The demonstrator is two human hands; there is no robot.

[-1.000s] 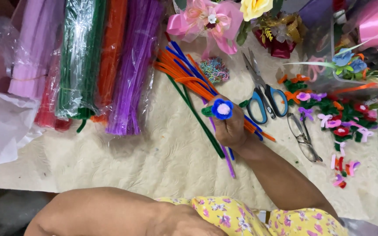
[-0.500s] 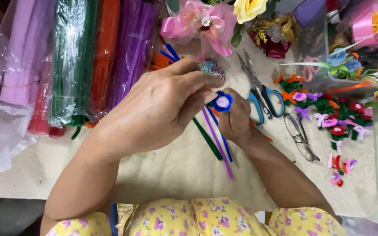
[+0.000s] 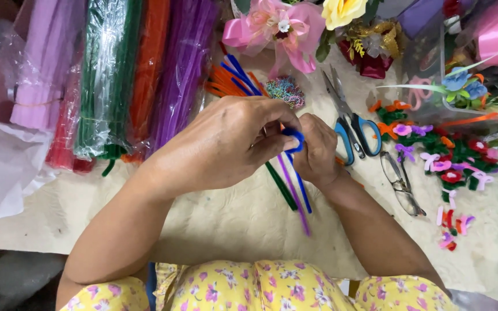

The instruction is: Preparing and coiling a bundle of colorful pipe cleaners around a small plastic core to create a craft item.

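Observation:
My left hand (image 3: 226, 144) and my right hand (image 3: 317, 151) meet over the middle of the table, both pinching a small coiled blue pipe cleaner flower (image 3: 294, 138). Its blue, purple and green stems (image 3: 295, 193) hang down toward me below the hands. Behind the hands lies a loose pile of orange and blue pipe cleaners (image 3: 231, 78), partly hidden by my left hand.
Bagged bundles of pipe cleaners, pink (image 3: 38, 63), green (image 3: 108, 75), orange (image 3: 148, 69) and purple (image 3: 183, 69), lie at the left. Blue-handled scissors (image 3: 350, 124), eyeglasses (image 3: 399, 184), several small finished pipe cleaner flowers (image 3: 451, 167) and a pink ribbon flower (image 3: 278, 29) sit to the right and back.
My left hand came in from below and joined the right hand on the blue flower, then both hands closed tighter around it, hiding its white centre.

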